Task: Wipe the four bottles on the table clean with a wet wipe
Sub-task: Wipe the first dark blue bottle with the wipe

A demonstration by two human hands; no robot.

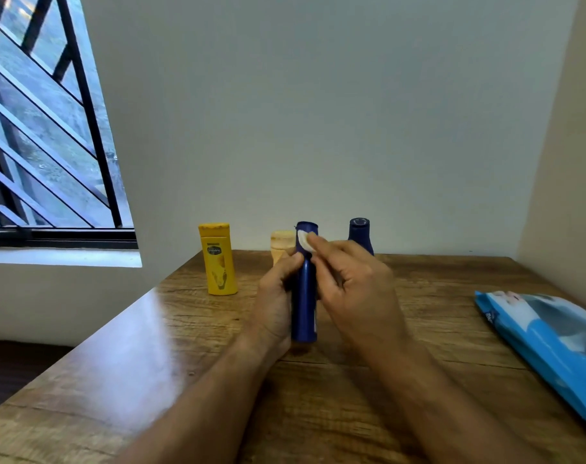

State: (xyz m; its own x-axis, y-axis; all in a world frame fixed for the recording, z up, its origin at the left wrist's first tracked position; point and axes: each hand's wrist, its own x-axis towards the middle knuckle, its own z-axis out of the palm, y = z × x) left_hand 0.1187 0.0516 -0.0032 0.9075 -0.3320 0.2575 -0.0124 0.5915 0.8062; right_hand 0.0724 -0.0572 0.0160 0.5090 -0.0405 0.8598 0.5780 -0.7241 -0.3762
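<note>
Head view, one frame, items as follows.

Left hand (278,296) — fingers curled round the left side of a tall dark blue bottle (305,296), gripping it upright with its base on or just above the wooden table (151,380); which of the two cannot be told.

Right hand (348,279) — fingers pinched on a small white wet wipe (302,241), pressing it against the blue bottle's upper part just below the cap. Only a folded corner of the wipe shows beyond the fingertips.

Yellow lotion bottle (219,259) — standing upright, well left of the left hand's fingers, near the table's far edge; printed front label faces the camera.

Pale tan bottle (281,246) — upright, just behind the left hand's knuckles, lower half hidden by them; only its ribbed cap and shoulder show.

Second dark blue bottle (361,234) — upright, behind the right hand's fingers, narrowing toward its cap; lower body hidden.

Blue wet-wipe pack (549,343) — lying flat at the table's right edge, well right of the right hand, partly cut off by the frame.

Window with dark metal bars (44,128) — upper left, beyond the table.
</note>
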